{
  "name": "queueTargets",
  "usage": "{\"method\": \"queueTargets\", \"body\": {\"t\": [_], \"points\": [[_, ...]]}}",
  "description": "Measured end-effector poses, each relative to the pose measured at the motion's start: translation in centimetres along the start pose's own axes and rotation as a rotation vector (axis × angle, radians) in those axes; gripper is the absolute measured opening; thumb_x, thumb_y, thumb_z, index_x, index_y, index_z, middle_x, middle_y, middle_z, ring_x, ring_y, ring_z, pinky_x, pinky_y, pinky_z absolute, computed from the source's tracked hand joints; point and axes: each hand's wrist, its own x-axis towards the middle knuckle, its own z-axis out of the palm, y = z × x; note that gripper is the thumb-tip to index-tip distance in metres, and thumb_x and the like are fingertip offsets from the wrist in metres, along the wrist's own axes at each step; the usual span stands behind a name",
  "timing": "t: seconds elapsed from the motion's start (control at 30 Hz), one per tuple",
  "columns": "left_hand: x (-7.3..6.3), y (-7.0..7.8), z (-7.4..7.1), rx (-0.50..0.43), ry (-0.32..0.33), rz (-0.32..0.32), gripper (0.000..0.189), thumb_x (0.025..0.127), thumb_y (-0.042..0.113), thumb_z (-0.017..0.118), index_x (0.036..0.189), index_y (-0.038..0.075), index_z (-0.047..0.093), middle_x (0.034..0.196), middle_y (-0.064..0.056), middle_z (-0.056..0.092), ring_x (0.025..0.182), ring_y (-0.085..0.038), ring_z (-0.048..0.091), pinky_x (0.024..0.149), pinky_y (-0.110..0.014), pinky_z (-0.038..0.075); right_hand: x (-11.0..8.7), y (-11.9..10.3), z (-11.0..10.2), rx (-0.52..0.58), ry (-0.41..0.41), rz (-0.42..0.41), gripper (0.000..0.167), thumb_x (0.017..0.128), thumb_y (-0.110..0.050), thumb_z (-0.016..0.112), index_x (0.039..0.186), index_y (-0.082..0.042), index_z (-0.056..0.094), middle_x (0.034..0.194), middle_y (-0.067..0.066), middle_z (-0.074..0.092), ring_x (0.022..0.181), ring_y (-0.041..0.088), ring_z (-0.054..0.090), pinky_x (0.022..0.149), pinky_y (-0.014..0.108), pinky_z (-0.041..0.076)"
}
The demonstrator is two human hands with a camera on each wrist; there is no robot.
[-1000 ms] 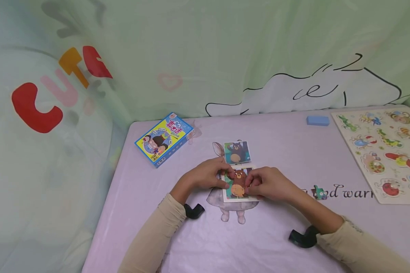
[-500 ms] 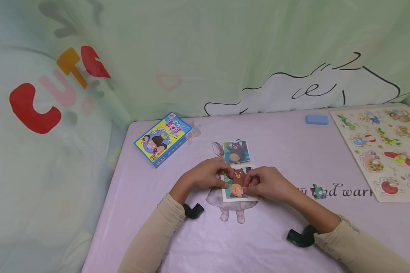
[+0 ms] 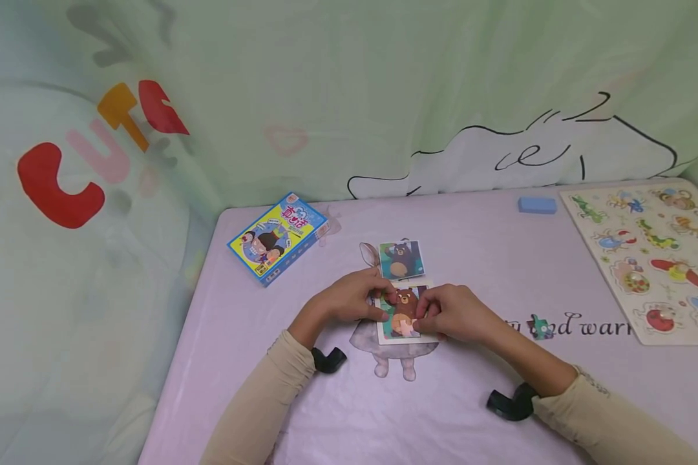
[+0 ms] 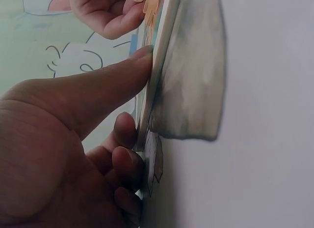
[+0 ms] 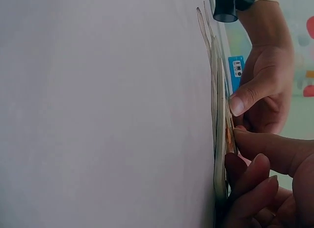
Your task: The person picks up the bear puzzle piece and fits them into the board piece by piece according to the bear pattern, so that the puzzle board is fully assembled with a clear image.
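A small bear jigsaw puzzle in a white-edged tray lies on the table before me. My left hand holds the tray at its left side, thumb on the top and the other fingers curled at the edge. From the right, my right hand pinches an orange-brown jigsaw piece between thumb and fingers, tilted over the bear's lower body. The left wrist view shows this jigsaw piece raised above the tray. Right behind the puzzle lies a matching bear picture card.
A loose green jigsaw piece lies to the right, on the printed lettering. A wooden insect puzzle board fills the right side, beside a blue block. A blue-and-yellow card box sits back left. Black wrist mounts hang below both forearms.
The jigsaw piece in my right hand has tilted up from the puzzle, its face now catching light. The left hand stays in place.
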Motion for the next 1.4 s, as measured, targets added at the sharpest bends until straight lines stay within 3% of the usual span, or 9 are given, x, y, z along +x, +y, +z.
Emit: {"method": "queueTargets", "body": {"t": [0.8, 0.93, 1.1, 1.23, 1.4], "points": [[0.0, 0.2, 0.0, -0.002, 0.002, 0.005, 0.03, 0.087, 0.025, 0.082, 0.114, 0.018, 0.072, 0.099, 0.002, 0.055, 0.093, -0.011, 0.052, 0.081, -0.023, 0.043, 0.3, 0.2, 0.1, -0.022, -0.014, 0.014, 0.019, 0.081, -0.016, 0.083, 0.081, -0.012, 0.065, 0.058, -0.004, 0.058, 0.05, 0.012, 0.055, 0.055, 0.028, 0.041], [-0.1, 1.0, 0.0, 0.029, -0.014, -0.05, 0.031, 0.085, 0.037, 0.083, 0.11, 0.024, 0.07, 0.104, 0.003, 0.054, 0.094, -0.011, 0.053, 0.081, -0.025, 0.043, 0.3, 0.1, 0.1, -0.028, -0.016, 0.012, 0.019, 0.081, -0.016, 0.083, 0.081, -0.012, 0.064, 0.058, -0.004, 0.058, 0.049, 0.011, 0.055, 0.055, 0.028, 0.041], [-0.2, 2.0, 0.5, 0.14, 0.001, -0.129, 0.038, 0.08, 0.052, 0.083, 0.106, 0.029, 0.066, 0.105, 0.005, 0.05, 0.093, -0.011, 0.054, 0.079, -0.03, 0.042, 0.3, 0.0, 0.0, -0.027, -0.017, 0.019, 0.019, 0.082, -0.014, 0.083, 0.081, -0.011, 0.064, 0.057, -0.003, 0.057, 0.049, 0.012, 0.054, 0.054, 0.028, 0.041], [-0.1, 2.7, 0.9, 0.206, 0.039, -0.158, 0.038, 0.08, 0.053, 0.083, 0.101, 0.029, 0.064, 0.1, 0.004, 0.049, 0.09, -0.012, 0.053, 0.076, -0.033, 0.039, 0.3, 0.0, 0.0, -0.02, -0.02, 0.029, 0.019, 0.082, -0.014, 0.083, 0.081, -0.011, 0.064, 0.058, -0.002, 0.058, 0.048, 0.013, 0.055, 0.053, 0.028, 0.041], [-0.1, 3.1, 1.0, 0.222, 0.057, -0.172, 0.037, 0.079, 0.051, 0.085, 0.099, 0.028, 0.063, 0.099, 0.004, 0.048, 0.09, -0.012, 0.053, 0.075, -0.034, 0.038, 0.3, -0.1, -0.1, -0.013, -0.026, 0.029, 0.019, 0.082, -0.014, 0.083, 0.081, -0.011, 0.064, 0.058, -0.002, 0.058, 0.049, 0.013, 0.055, 0.053, 0.028, 0.041]]}}
